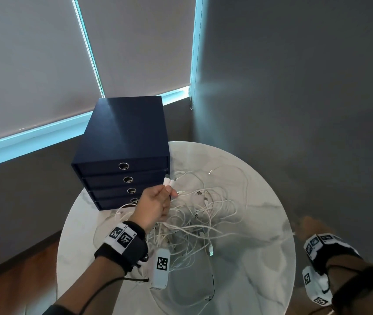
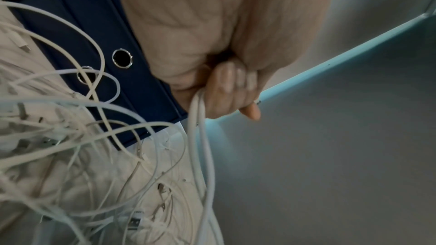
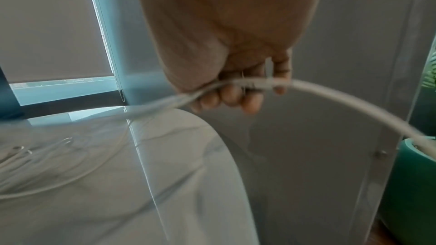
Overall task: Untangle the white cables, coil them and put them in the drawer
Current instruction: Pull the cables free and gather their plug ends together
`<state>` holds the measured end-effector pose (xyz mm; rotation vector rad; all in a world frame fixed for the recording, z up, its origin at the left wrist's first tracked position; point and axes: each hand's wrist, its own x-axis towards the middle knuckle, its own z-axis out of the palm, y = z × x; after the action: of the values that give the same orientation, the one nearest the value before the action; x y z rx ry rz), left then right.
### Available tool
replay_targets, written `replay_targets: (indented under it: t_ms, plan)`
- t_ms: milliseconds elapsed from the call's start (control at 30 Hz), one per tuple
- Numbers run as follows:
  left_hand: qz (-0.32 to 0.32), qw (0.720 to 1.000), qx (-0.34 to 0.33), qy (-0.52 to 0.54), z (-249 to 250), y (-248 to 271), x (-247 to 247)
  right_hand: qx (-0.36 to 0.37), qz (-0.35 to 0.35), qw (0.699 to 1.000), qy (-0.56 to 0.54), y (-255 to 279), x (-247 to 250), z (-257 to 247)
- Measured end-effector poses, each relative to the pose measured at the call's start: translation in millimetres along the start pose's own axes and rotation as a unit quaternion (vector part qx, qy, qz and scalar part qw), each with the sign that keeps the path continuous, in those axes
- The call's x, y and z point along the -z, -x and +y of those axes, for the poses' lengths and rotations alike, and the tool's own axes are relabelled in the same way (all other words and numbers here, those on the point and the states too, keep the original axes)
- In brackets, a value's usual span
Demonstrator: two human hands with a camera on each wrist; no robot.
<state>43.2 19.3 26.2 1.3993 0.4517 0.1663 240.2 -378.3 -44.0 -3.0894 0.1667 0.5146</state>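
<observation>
At the table's (image 1: 237, 280) near right edge, the right hand (image 1: 310, 226), blurred, grips a cable (image 3: 330, 96) in curled fingers. The tangle (image 1: 199, 214) lies mid-table, leftward of it. The left hand (image 1: 156, 205), nearer the pile, clenches two strands (image 2: 200, 137) with plug ends up. Beyond stands the drawer unit (image 1: 122, 155), drawers closed; the strand's run between the hands cannot be traced.

The head camera looked down from above at the round marble table (image 1: 237, 280), drawer unit (image 1: 122, 137) at 11 o'clock. The left wrist camera sat close behind its fingers (image 2: 226, 88), sharing the tangled cables (image 2: 70, 137) and drawer fronts. The right wrist camera faced the table's edge (image 3: 212, 133).
</observation>
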Motion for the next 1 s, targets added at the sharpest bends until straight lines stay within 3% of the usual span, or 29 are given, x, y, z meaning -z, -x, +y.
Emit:
replay_targets:
  t_ms: [67,167,333,600,700,767,867,900,1000]
  plan:
    - [0.001,1.0,0.01,0.008,-7,-1,-4,0.041,-0.021,0.999,0.009,-7,-14,-13]
    - [0.003,1.0,0.02,0.013,-14,-3,-10,0.127,-0.024,0.99,-0.057,15,1,-72]
    - [0.008,0.999,0.036,0.003,-19,-6,-15,0.253,-0.062,0.947,-0.187,24,11,-165]
    - [0.031,0.999,0.036,0.008,-18,-8,-14,0.248,-0.133,0.959,-0.038,31,-15,-218]
    - [0.033,0.999,0.035,0.007,-16,-8,-15,0.244,-0.052,0.955,-0.163,28,-15,-219]
    - [0.037,0.999,0.032,0.009,-13,-9,-17,0.234,-0.02,0.908,-0.347,29,-5,-223]
    - [0.043,0.998,0.037,0.034,-12,-13,-24,0.218,-0.111,0.761,-0.601,50,31,-235]
    - [0.046,0.997,0.042,0.045,-11,-14,-27,0.232,-0.138,0.733,-0.624,58,43,-238]
    - [0.06,0.989,0.062,0.12,-3,-16,-37,0.323,-0.215,0.719,-0.577,87,72,-243]
